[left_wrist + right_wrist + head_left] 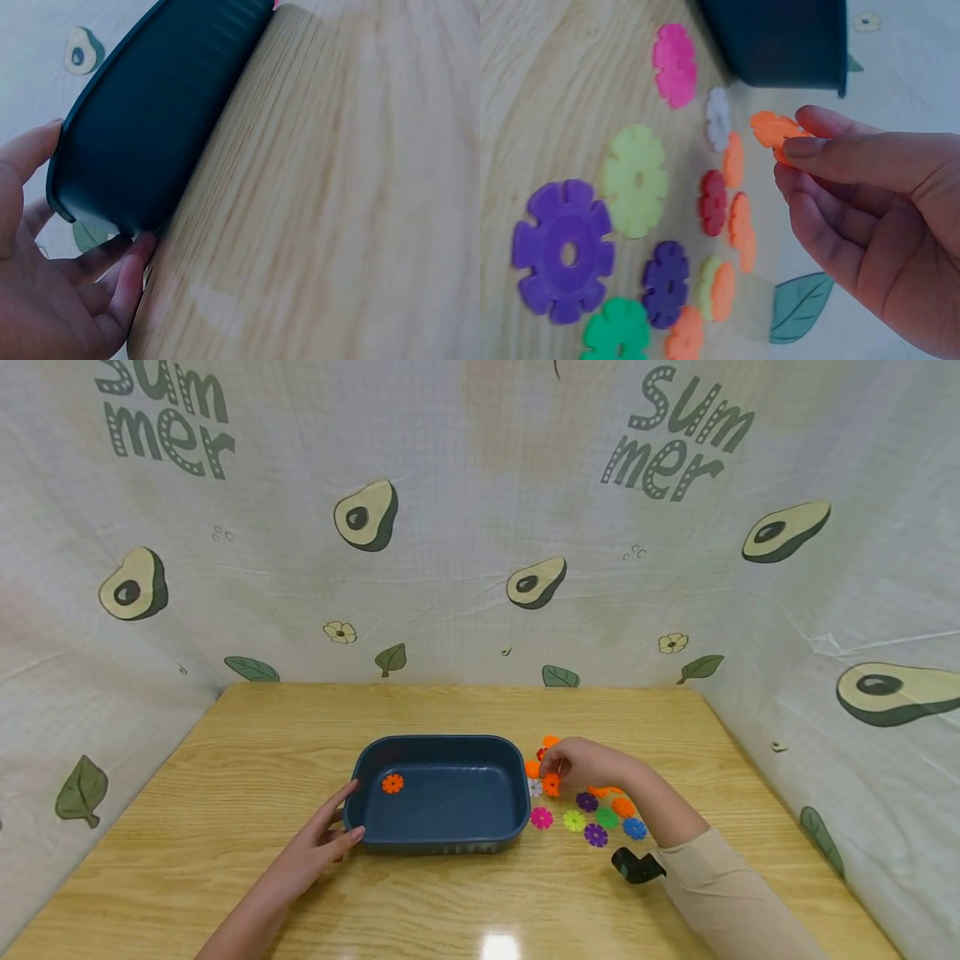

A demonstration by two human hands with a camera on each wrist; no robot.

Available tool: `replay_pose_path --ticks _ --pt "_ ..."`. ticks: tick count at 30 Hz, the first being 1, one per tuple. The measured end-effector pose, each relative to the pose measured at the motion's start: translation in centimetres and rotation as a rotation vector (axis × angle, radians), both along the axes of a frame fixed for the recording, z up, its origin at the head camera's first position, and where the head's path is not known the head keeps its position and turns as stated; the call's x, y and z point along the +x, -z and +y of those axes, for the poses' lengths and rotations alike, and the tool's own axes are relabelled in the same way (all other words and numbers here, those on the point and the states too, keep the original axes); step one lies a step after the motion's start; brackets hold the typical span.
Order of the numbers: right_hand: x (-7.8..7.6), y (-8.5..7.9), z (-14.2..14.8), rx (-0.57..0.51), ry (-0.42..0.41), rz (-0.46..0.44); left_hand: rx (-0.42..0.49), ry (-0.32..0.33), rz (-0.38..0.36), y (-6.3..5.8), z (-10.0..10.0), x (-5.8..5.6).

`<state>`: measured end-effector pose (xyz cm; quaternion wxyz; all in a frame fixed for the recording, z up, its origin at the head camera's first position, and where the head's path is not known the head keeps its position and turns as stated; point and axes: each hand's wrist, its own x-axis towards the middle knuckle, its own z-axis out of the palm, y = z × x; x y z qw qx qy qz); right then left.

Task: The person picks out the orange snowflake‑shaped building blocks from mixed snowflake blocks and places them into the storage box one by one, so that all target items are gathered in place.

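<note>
Blue bin (440, 845) sat on the wooden table (225, 760), long axis running left to right. Right hand (588, 763) was just off its right end; left hand (318, 842) was at its left end.

Key relation: held orange disc (772, 130) lay immediately right of the bin's right wall, outside it, so the rim stood between disc and interior, with the opening to the left. Right hand was much the nearer to that wall. Disc appeared raised off the tabletop; its height against the rim was hard to judge.

Right hand: narrow, thumb and finger pinching the notched, flower-shaped disc by its edge. Left hand: fairly wide, nothing lifted, fingers and thumb spread against the bin's left end, touching it.

Inside the bin, one orange disc (392, 783), toward the left end. Loose discs lay right of the bin, below and around the right hand: pink disc (542, 818) nearest the near right corner, yellow-green disc (574, 821) next to it, blue disc (634, 828) farther right.

Writing: "summer" twice on the backdrop cloth (450, 443), far left and far right, in dotted grey-green letters. No brand or label legible on bin, discs or the black wrist device (636, 866).
</note>
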<state>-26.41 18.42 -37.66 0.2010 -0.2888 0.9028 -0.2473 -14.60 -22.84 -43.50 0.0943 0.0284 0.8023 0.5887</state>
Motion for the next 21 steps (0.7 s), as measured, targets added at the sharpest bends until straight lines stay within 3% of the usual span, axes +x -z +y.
replay_pose_path --ticks 12,21 --pt "0.9 -3.4 -1.4 -0.002 -0.032 0.009 -0.002 -0.005 -0.004 0.0 0.1 0.1" --pt "1.2 -4.9 -3.2 0.007 -0.075 0.027 -0.003 0.001 -0.004 0.1 -0.1 0.0"
